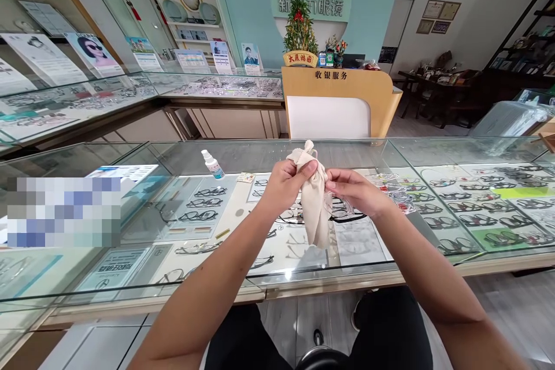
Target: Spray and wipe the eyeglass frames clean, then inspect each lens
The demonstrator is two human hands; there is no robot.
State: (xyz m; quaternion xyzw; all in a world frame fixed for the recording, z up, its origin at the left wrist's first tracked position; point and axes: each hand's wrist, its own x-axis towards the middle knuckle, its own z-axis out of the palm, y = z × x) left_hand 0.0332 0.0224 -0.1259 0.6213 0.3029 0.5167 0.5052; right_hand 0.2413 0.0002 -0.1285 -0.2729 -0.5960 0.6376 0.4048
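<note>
Left hand grips a cream cloth at the centre of the frame; right hand pinches its right edge. On the glass counter, a white bottle sits left of centre.

Beyond the left hand and right hand, the wooden counter reads 收银服务, and the planter on it 大展鸿图. Higher, the wall sign shows 新, a mostly hidden character, then 力眼镜. Left of both hands, the bottle label is illegible.
</note>
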